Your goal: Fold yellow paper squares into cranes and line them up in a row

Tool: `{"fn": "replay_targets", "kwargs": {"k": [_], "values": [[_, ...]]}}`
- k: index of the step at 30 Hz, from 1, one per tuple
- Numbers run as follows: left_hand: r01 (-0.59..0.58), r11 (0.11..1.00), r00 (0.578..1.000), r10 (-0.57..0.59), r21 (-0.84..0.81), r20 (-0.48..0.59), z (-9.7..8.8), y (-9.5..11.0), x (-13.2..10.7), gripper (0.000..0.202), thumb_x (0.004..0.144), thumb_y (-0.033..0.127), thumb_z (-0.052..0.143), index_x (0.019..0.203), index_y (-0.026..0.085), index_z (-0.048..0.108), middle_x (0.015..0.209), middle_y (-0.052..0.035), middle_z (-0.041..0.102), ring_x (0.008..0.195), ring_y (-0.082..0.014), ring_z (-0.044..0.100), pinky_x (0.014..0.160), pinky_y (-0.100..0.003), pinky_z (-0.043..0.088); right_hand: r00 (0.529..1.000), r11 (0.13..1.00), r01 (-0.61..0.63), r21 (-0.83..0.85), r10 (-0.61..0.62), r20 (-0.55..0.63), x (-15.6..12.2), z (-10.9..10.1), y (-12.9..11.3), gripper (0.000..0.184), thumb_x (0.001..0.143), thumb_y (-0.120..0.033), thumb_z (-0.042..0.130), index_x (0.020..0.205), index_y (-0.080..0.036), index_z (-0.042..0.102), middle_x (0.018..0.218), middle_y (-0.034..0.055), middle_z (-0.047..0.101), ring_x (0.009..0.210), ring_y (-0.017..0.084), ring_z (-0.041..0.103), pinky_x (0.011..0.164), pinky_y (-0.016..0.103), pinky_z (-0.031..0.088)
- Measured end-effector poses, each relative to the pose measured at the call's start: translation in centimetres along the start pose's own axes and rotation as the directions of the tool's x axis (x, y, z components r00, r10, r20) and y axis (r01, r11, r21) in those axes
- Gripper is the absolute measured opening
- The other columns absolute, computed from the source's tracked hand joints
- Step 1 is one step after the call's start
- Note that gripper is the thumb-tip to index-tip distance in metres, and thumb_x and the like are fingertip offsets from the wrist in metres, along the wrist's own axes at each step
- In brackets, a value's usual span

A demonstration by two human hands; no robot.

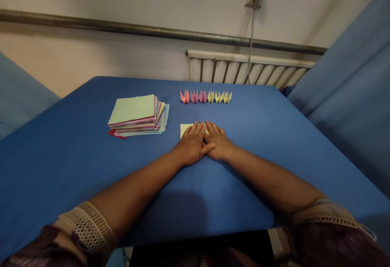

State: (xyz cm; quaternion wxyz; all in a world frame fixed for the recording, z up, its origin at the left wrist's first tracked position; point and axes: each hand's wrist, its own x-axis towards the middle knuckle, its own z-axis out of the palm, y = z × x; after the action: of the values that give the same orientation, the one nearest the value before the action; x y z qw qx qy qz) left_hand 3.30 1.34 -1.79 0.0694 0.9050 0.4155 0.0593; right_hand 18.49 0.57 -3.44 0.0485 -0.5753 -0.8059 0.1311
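My left hand (191, 144) and my right hand (218, 141) lie flat side by side on a pale yellow sheet of paper (184, 129) on the blue table (76, 153). Fingers of both are stretched out and press the sheet down; most of the sheet is hidden under them. Only its left corner shows.
A stack of coloured paper sheets (137, 115) lies left of the hands. A row of several small folded paper pieces (205, 96), pink and yellow, stands beyond the hands. Blue cloth surfaces (350, 88) flank the table. A radiator (250, 70) and a rail run along the wall.
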Motion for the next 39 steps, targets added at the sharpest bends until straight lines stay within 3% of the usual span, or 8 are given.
{"fn": "replay_targets", "kwargs": {"k": [5, 12, 19, 25, 30, 32, 36, 39], "values": [[0.110, 0.993, 0.990, -0.112, 0.032, 0.082, 0.3, -1.4, -0.4, 0.092, 0.091, 0.068, 0.034, 0.151, 0.000, 0.024, 0.159, -0.0263, 0.022, 0.149, -0.0375, 0.015, 0.118, -0.051, 0.018, 1.000, 1.000, -0.023, -0.005, 0.023, -0.014, -0.1, -0.2, -0.2, 0.066, 0.098, -0.057, 0.029, 0.155, -0.024, 0.024, 0.163, 0.0157, 0.016, 0.150, 0.034, 0.013, 0.117, 0.052, 0.017], [0.147, 0.974, 0.977, -0.170, 0.174, 0.129, -1.0, -1.3, -3.5, 0.105, 0.083, 0.077, 0.039, 0.148, -0.006, 0.030, 0.156, -0.0315, 0.022, 0.147, -0.0434, 0.017, 0.118, -0.053, 0.017, 0.998, 0.998, -0.044, -0.039, 0.043, -0.037, -1.0, -0.3, 0.3, 0.081, 0.095, -0.062, 0.030, 0.155, -0.008, 0.021, 0.161, 0.0224, 0.019, 0.150, 0.035, 0.015, 0.117, 0.051, 0.018], [-0.037, 0.993, 0.989, 0.021, 0.110, 0.144, -1.1, 0.0, -3.6, 0.091, 0.087, 0.071, 0.041, 0.150, 0.005, 0.031, 0.158, -0.0230, 0.029, 0.148, -0.0363, 0.022, 0.117, -0.049, 0.022, 0.993, 0.989, 0.094, -0.115, -0.102, -0.063, -2.3, -0.6, -0.7, 0.068, 0.097, -0.053, 0.034, 0.152, -0.014, 0.033, 0.162, 0.0130, 0.021, 0.151, 0.034, 0.010, 0.118, 0.052, 0.015], [0.054, 0.974, 0.982, -0.092, 0.221, 0.165, -2.4, 0.1, -4.3, 0.095, 0.083, 0.074, 0.044, 0.143, 0.000, 0.043, 0.151, -0.0292, 0.037, 0.140, -0.0431, 0.035, 0.111, -0.051, 0.029, 0.994, 0.976, 0.109, -0.186, -0.111, 0.001, -3.6, -2.6, -1.6, 0.056, 0.098, -0.043, 0.041, 0.140, -0.007, 0.050, 0.149, 0.0194, 0.045, 0.139, 0.034, 0.037, 0.110, 0.048, 0.032], [0.173, 0.915, 0.959, -0.240, 0.364, 0.148, -4.4, 0.0, -4.6, 0.081, 0.084, 0.073, 0.045, 0.107, -0.001, 0.069, 0.118, -0.0317, 0.064, 0.110, -0.0447, 0.059, 0.095, -0.053, 0.041, 1.000, 0.966, -0.018, -0.259, 0.017, -0.006, -3.5, -3.6, -1.0, 0.044, 0.098, -0.037, 0.041, 0.121, -0.006, 0.063, 0.126, 0.0222, 0.061, 0.115, 0.035, 0.056, 0.095, 0.048, 0.043], [0.180, 0.916, 0.973, -0.219, 0.358, 0.070, -4.7, -0.1, -4.4, 0.070, 0.087, 0.066, 0.047, 0.103, 0.003, 0.071, 0.119, -0.0288, 0.064, 0.118, -0.0444, 0.055, 0.101, -0.054, 0.037, 0.997, 0.957, -0.075, -0.278, 0.071, -0.026, -3.2, -3.6, -0.5, 0.043, 0.098, -0.036, 0.040, 0.117, -0.008, 0.066, 0.121, 0.0217, 0.063, 0.109, 0.034, 0.059, 0.091, 0.046, 0.045], [0.051, 0.979, 0.990, -0.024, 0.198, -0.139, -3.7, -0.4, -3.5, 0.061, 0.094, 0.048, 0.047, 0.136, 0.004, 0.049, 0.150, -0.0212, 0.042, 0.143, -0.0347, 0.032, 0.116, -0.048, 0.026, 0.988, 0.962, -0.131, -0.238, 0.108, -0.106, -2.2, -3.1, 0.7, 0.042, 0.099, -0.030, 0.034, 0.113, -0.010, 0.068, 0.116, 0.0208, 0.065, 0.106, 0.032, 0.059, 0.089, 0.044, 0.046], [-0.079, 0.997, 0.992, 0.081, 0.025, -0.097, -1.9, -1.1, -2.5, 0.055, 0.095, 0.043, 0.046, 0.137, 0.009, 0.048, 0.145, -0.0172, 0.050, 0.136, -0.0274, 0.044, 0.114, -0.041, 0.034, 0.966, 0.977, -0.185, -0.103, 0.161, -0.200, -1.1, -2.6, 1.8, 0.041, 0.098, -0.029, 0.034, 0.116, -0.010, 0.065, 0.115, 0.0199, 0.063, 0.110, 0.030, 0.056, 0.096, 0.042, 0.042]]}}
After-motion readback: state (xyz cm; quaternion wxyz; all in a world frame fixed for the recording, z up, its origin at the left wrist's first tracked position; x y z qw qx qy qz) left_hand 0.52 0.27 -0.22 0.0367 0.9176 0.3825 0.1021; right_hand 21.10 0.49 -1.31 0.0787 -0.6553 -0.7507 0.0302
